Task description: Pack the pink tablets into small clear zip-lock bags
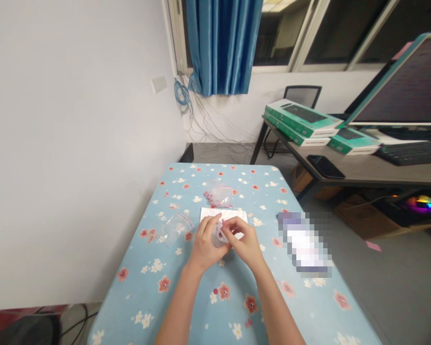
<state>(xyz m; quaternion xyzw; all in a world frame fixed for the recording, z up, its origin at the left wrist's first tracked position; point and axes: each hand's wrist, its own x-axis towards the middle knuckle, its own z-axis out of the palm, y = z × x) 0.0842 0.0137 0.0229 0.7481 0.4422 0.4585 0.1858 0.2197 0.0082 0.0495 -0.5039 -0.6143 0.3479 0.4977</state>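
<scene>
My left hand [205,244] and my right hand [244,241] meet over the middle of the table with the blue flowered cloth [187,306]. Together they pinch a small clear plastic bag [219,233] with pinkish-red bits inside. Both sets of fingers are closed on its top edge. Beneath the hands lies a white sheet [210,213]. Another clear bag with pink pieces [219,195] rests just beyond the sheet. An empty-looking clear bag [175,226] lies left of my left hand.
A blurred-out object [303,244] sits on the table's right side. To the right stands a grey desk [366,170] with green keyboard boxes [301,122], a phone [325,166], a monitor [405,86] and a keyboard. A white wall runs along the left; blue curtain and cables behind.
</scene>
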